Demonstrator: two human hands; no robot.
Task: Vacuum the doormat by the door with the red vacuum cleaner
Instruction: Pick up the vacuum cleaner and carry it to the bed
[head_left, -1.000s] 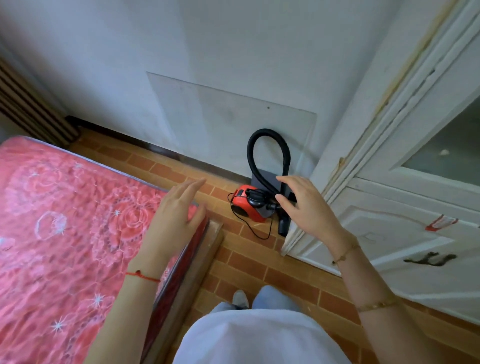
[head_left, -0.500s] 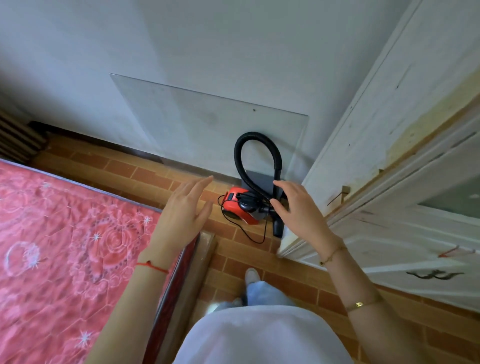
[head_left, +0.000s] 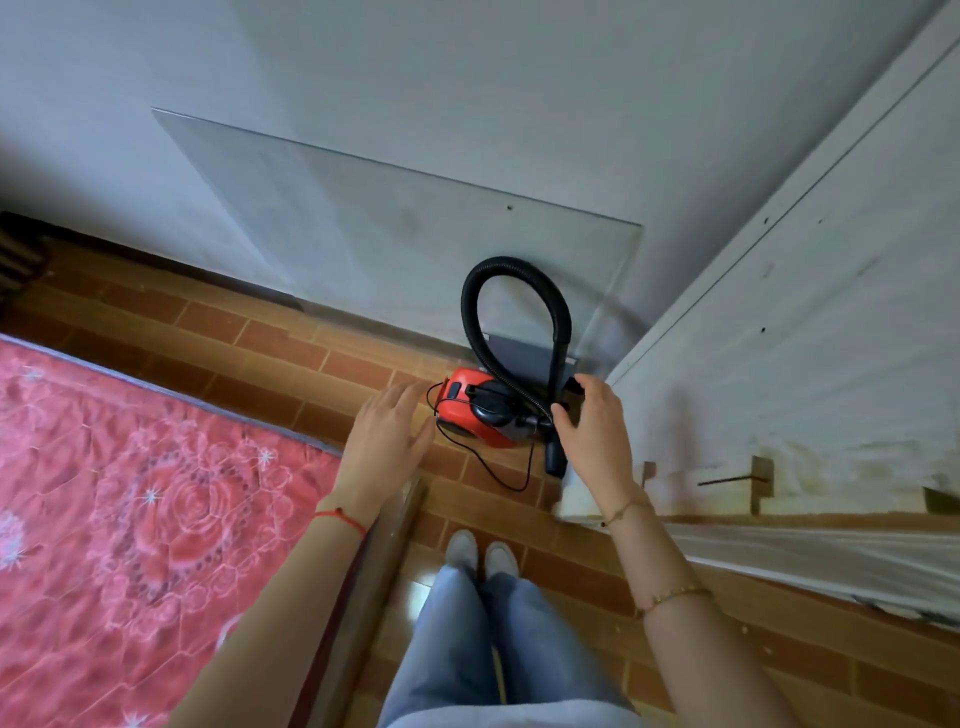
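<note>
Nearest to us are our own two legs in pale blue denim (head_left: 498, 644), ending in two light shoes (head_left: 480, 558) on the brick-patterned floor (head_left: 291, 343) of small reddish-brown rectangles. Below and to the left of our left hand lies one mattress (head_left: 135, 519), quilted, pink-red, stitched with roses and small white stars, on a dark wooden frame whose corner sits just under that wrist.

Our left hand (head_left: 387, 441) hangs palm down with its fingers straight and loosely spread, holding nothing; a red thread circles its wrist. Our right hand (head_left: 595, 431) is half open, thumb and fingers gently curved, gripping nothing; its thumb looks to be at the black tube, though we cannot tell whether it touches. Two thin gold chains ring that forearm.

Between the two hands, just beyond the fingertips, sits the one red vacuum cleaner (head_left: 475, 415): a small rounded canister, glossy red plastic with a black top. Its long axis runs left to right, the hose end towards our right hand. One ribbed black hose (head_left: 514, 312) rises from it in a tall loop and comes down to a nozzle by our right palm. One thin black cord (head_left: 498, 475) trails on the floor.

Beyond the hose, one clear flat pane (head_left: 415, 234) leans on the white wall (head_left: 467, 78). To the right of our right hand stands a worn white door (head_left: 805, 338).
</note>
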